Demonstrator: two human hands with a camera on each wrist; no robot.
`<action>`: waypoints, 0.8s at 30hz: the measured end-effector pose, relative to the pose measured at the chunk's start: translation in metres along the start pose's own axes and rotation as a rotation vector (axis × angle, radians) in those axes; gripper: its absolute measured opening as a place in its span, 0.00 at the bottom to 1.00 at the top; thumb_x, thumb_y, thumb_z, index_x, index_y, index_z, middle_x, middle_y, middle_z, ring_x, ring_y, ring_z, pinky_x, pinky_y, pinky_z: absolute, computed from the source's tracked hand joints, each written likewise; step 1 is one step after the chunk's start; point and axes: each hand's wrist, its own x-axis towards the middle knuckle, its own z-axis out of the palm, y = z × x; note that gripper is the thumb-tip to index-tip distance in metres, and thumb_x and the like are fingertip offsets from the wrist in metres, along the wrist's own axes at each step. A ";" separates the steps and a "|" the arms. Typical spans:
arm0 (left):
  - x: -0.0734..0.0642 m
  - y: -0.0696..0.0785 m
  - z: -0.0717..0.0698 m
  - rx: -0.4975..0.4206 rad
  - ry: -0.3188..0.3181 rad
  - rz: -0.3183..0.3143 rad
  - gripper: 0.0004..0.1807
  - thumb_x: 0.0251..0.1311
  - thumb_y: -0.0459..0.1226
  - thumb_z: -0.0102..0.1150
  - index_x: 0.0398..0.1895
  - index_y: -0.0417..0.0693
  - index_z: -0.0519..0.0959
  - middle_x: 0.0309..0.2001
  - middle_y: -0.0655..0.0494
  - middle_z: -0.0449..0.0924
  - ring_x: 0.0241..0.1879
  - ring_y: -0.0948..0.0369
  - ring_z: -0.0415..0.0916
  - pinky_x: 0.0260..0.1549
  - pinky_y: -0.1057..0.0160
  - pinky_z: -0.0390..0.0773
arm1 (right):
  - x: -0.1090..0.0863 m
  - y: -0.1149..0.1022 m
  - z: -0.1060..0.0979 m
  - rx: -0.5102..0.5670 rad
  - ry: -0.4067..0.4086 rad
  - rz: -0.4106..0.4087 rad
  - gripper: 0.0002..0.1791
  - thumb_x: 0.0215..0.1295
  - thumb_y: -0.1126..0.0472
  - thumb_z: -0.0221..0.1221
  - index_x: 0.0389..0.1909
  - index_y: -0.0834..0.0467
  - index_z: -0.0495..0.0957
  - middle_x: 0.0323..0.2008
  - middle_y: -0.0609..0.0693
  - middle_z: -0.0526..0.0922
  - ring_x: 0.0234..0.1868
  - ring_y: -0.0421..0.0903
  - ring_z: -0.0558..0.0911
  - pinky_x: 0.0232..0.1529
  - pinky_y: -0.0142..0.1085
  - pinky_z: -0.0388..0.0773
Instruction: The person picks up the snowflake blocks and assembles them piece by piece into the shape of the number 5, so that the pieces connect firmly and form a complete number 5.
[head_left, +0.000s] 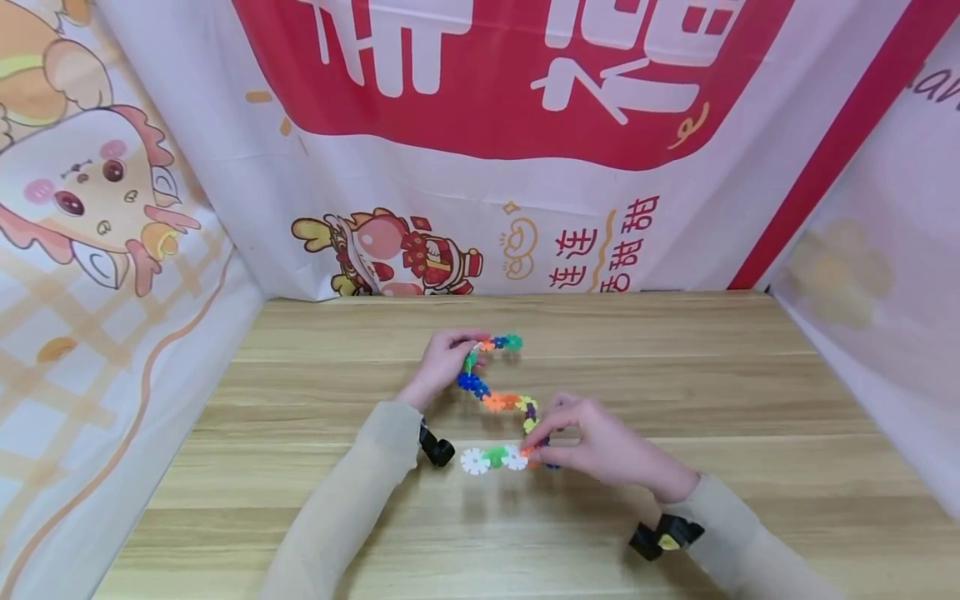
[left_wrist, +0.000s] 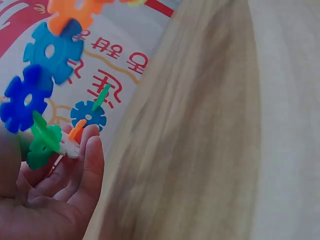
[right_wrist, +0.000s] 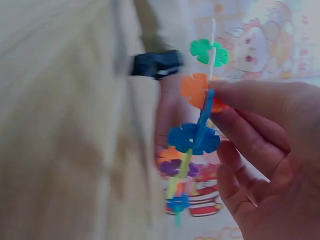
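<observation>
A chain of interlocking plastic snowflake discs (head_left: 495, 402) hangs in an S-shape over the wooden table, held at two places. Near its far end, the left hand (head_left: 447, 357) grips it around a white disc (left_wrist: 70, 148) beside a green disc (left_wrist: 45, 145). Past those fingers, an orange, a blue and a green disc stick out. Toward the near end, the right hand (head_left: 596, 440) pinches an orange disc (right_wrist: 194, 90) between thumb and fingers. A white disc (head_left: 475, 461) forms the near tip, with a green and another white disc next to it. Fingers partly hide the orange disc.
The wood-grain table (head_left: 337, 350) lies below both hands. A printed cloth (head_left: 420, 183) stands behind it, and a patterned cloth (head_left: 112, 333) runs along the left side. Black wrist cameras sit on the left wrist (head_left: 437, 448) and the right wrist (head_left: 666, 536).
</observation>
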 end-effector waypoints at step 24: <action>-0.036 0.001 0.019 -0.136 -0.199 -0.125 0.28 0.83 0.46 0.38 0.59 0.27 0.74 0.42 0.37 0.85 0.39 0.49 0.85 0.46 0.51 0.84 | 0.038 -0.030 -0.079 0.465 0.201 0.207 0.15 0.70 0.62 0.66 0.52 0.65 0.82 0.44 0.57 0.85 0.41 0.51 0.82 0.42 0.38 0.82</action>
